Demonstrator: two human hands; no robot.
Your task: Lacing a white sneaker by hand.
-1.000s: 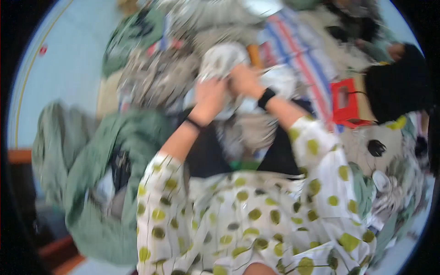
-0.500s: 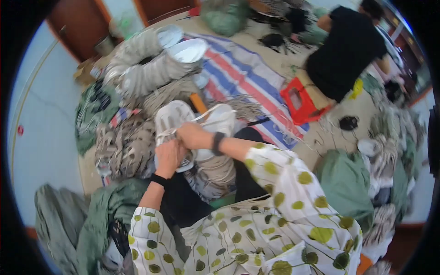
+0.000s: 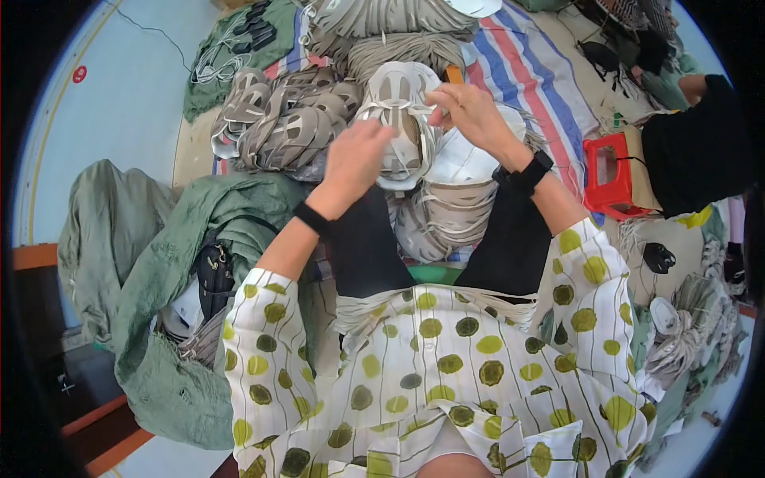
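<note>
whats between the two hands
In the head view, the white cut-out piece sits between the left hand and right hand; both touch it, above a pile of similar pieces.

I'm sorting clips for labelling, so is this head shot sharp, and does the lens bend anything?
Head view: sharp and evenly lit, both hands crisp on the white cut-out piece; fisheye curves the striped mat and darkens the corners; no strong glare.
</note>
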